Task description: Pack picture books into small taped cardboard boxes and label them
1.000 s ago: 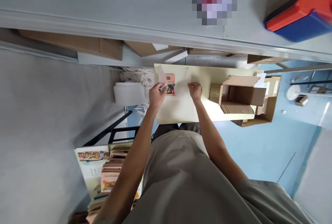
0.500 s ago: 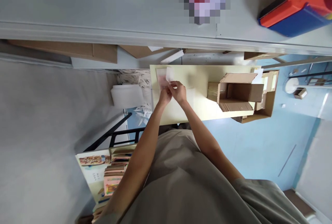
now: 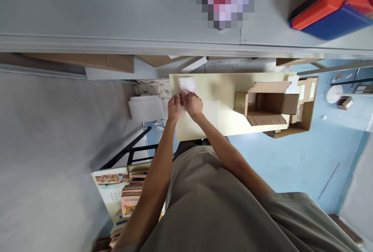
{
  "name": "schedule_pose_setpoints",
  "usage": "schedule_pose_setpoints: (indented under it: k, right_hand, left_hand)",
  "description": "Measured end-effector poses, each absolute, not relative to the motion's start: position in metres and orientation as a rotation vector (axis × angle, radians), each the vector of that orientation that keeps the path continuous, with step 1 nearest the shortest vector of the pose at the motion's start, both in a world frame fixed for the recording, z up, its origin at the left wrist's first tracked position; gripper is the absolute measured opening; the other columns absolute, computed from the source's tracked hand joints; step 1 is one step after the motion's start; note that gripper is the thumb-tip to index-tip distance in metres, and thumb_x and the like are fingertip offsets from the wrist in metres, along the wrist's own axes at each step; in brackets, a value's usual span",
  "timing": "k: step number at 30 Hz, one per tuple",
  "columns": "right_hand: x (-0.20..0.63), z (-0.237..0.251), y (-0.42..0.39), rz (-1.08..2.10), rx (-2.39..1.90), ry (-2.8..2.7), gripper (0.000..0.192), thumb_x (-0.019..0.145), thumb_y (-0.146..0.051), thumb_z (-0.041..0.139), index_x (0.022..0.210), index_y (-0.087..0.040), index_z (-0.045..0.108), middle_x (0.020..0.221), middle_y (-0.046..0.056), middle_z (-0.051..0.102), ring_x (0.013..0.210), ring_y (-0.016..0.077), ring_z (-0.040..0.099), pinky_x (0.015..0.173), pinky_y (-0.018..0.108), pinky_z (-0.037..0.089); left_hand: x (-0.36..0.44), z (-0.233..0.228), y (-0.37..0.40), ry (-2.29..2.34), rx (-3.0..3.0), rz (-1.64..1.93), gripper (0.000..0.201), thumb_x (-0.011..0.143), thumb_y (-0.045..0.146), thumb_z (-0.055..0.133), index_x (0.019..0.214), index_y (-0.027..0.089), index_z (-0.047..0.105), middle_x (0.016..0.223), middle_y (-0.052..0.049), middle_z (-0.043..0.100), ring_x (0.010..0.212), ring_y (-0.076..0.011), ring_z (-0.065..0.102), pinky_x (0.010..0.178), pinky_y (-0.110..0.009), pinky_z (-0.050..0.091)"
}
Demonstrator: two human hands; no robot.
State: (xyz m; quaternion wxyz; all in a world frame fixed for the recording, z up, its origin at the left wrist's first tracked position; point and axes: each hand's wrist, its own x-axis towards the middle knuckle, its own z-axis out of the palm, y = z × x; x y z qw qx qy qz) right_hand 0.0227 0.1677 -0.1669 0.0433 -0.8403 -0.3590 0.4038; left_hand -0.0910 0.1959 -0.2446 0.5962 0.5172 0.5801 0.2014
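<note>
My left hand (image 3: 174, 107) and my right hand (image 3: 193, 104) are pressed close together over the left part of a pale yellow table (image 3: 221, 127). Both pinch a small white and pink packet (image 3: 187, 85) whose white flap sticks up beyond my fingers. Most of the packet is hidden by the hands. An open cardboard box (image 3: 269, 102) lies on its side on the table, to the right of my right hand.
A larger cardboard box (image 3: 305, 106) stands at the table's right end. White shredded paper (image 3: 154, 87) and a white block (image 3: 145, 108) lie left of the table. Stacked colourful cards (image 3: 128, 201) sit on a low surface at lower left. A red and blue case (image 3: 332, 9) rests on the grey shelf above.
My right hand moved left from the table's middle and joined my left hand on the packet. The colourful card seen flat a second ago is now covered by both hands.
</note>
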Motion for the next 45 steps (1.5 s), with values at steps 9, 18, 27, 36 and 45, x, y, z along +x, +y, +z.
schedule_pose_setpoints:
  k: [9, 18, 27, 36, 45]
  right_hand:
    - [0.067, -0.151, 0.12, 1.267, -2.285, -1.176, 0.032, 0.119, -0.032, 0.048, 0.147, -0.021, 0.058, 0.136, 0.018, 0.085, 0.118, 0.0349, 0.084, 0.105, 0.044, 0.061]
    - [0.134, -0.062, 0.042, 1.254, -2.213, -1.419, 0.044, 0.118, -0.023, 0.043, 0.158, -0.02, 0.061, 0.132, 0.013, 0.087, 0.112, 0.0309, 0.085, 0.093, 0.035, 0.059]
    - [0.307, 0.044, -0.064, 0.988, -1.947, -1.851, 0.046, 0.114, -0.016, 0.051, 0.155, -0.025, 0.071, 0.135, 0.011, 0.087, 0.112, 0.027, 0.083, 0.087, 0.032, 0.059]
    - [0.41, 0.052, -0.064, 0.807, -1.855, -1.876, 0.038, 0.119, -0.025, 0.053, 0.147, -0.03, 0.078, 0.135, 0.007, 0.086, 0.115, 0.0304, 0.082, 0.098, 0.041, 0.062]
    - [0.421, -0.047, -0.032, 1.125, -1.955, -2.088, 0.032, 0.108, -0.015, 0.07, 0.128, -0.029, 0.09, 0.122, 0.008, 0.089, 0.117, 0.0344, 0.082, 0.107, 0.049, 0.061]
  left_hand:
    - [-0.054, -0.192, 0.175, 1.237, 1.141, 0.491, 0.043, 0.114, 0.056, 0.054, 0.12, 0.021, 0.077, 0.113, -0.014, 0.086, 0.103, -0.0261, 0.084, 0.092, -0.038, 0.071]
    - [-0.029, -0.086, 0.135, 1.195, 2.017, 0.421, 0.04, 0.097, 0.023, 0.077, 0.137, 0.027, 0.072, 0.153, -0.018, 0.071, 0.149, -0.038, 0.068, 0.124, -0.061, 0.061]
    - [0.106, 0.069, 0.07, 0.662, 2.304, 0.175, 0.044, 0.109, 0.018, 0.059, 0.14, 0.042, 0.079, 0.151, -0.002, 0.077, 0.168, -0.038, 0.053, 0.149, -0.077, 0.015]
    - [0.148, -0.012, 0.037, 1.056, 1.976, 0.274, 0.028, 0.107, 0.026, 0.064, 0.13, 0.025, 0.079, 0.12, -0.013, 0.069, 0.142, -0.0459, 0.067, 0.116, -0.064, 0.058]
    - [0.191, -0.077, 0.033, 0.941, 2.154, -0.095, 0.039, 0.095, 0.006, 0.062, 0.122, 0.022, 0.087, 0.112, -0.013, 0.081, 0.115, -0.0371, 0.078, 0.109, -0.049, 0.061]
